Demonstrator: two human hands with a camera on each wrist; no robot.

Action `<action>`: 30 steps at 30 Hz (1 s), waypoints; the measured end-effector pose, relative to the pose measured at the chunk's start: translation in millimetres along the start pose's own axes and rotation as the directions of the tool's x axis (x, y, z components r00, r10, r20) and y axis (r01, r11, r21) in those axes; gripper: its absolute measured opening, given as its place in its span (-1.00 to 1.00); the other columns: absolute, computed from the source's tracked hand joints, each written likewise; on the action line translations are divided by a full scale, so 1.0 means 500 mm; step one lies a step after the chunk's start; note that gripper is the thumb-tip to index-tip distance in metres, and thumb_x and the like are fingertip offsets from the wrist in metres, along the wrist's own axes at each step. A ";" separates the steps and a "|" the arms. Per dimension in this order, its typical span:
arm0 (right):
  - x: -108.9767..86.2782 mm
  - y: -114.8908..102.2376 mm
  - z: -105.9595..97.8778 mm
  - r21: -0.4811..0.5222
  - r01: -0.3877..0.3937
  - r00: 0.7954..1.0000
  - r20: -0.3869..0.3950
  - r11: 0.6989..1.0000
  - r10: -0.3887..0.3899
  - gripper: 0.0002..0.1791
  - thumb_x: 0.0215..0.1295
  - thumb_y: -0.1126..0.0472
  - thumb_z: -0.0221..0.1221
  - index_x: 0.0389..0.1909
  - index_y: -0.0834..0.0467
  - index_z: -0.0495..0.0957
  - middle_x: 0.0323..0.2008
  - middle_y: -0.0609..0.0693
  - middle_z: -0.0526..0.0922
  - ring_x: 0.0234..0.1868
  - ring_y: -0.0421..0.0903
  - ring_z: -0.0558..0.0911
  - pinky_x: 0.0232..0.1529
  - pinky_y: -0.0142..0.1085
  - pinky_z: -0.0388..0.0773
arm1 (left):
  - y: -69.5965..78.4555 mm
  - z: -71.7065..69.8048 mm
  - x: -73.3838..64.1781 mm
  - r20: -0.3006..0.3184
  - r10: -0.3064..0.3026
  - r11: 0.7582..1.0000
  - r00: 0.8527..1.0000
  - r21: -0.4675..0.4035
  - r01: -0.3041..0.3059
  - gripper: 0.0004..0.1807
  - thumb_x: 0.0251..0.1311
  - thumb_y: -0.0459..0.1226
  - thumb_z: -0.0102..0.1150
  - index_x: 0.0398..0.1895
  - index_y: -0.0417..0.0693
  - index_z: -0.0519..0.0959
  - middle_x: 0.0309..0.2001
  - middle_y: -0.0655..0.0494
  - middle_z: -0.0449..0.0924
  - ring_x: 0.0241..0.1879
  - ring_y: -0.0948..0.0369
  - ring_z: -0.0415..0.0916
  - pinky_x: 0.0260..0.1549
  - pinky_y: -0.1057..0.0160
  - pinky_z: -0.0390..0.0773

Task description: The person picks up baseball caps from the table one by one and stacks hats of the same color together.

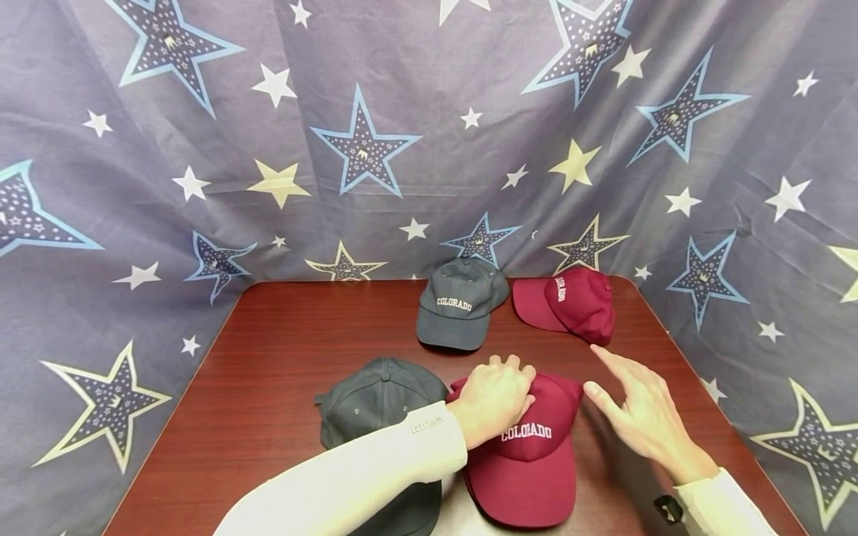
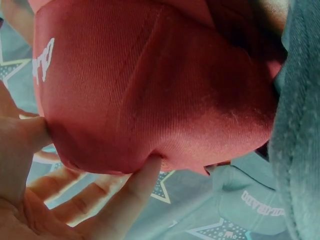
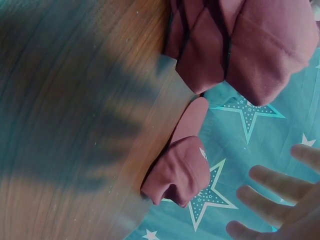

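Observation:
My left hand (image 1: 492,394) grips the top of the crown of a maroon baseball cap (image 1: 526,487) with white COLORADO lettering, its brim towards me. In the left wrist view the thumb and fingertips (image 2: 150,175) dent the cloth of the crown (image 2: 110,90). My right hand (image 1: 637,406) hovers just right of this cap, fingers spread, touching nothing. From the right wrist, the cap's side (image 3: 265,45) shows overlapping maroon layers; whether more than one cap is there I cannot tell. A dark grey cap (image 1: 382,406) lies partly beneath my left sleeve.
Farther back on the brown table (image 1: 281,342) sit a grey COLORADO cap (image 1: 462,290) and a maroon cap (image 1: 579,301) turned sideways, brim to the left. A star-patterned cloth (image 1: 402,74) hangs behind the table and along both sides.

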State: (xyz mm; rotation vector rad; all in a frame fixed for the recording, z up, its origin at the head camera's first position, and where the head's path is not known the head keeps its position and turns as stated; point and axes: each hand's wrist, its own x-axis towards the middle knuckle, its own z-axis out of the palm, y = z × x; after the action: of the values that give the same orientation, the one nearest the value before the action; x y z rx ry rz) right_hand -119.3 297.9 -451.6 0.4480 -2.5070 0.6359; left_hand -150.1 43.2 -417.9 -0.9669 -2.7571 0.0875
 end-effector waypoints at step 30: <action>0.024 0.012 0.011 -0.031 -0.034 0.999 0.012 0.999 0.034 -0.37 0.36 0.00 0.27 0.42 0.07 0.47 0.23 0.25 0.60 0.22 0.29 0.55 0.10 0.28 0.36 | -0.130 -0.068 -0.025 -0.123 -0.166 0.950 0.978 -0.286 0.125 -0.44 0.39 0.26 0.03 0.18 0.13 0.62 0.05 0.11 0.61 0.01 0.10 0.58 -0.21 -0.02 0.67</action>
State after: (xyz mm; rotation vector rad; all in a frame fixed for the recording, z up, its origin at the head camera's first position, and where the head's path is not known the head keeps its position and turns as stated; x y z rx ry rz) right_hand -133.8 297.7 -451.0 0.4003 -2.5380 0.6089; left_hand -172.7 -16.1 -378.7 -0.7888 -2.7387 -0.3886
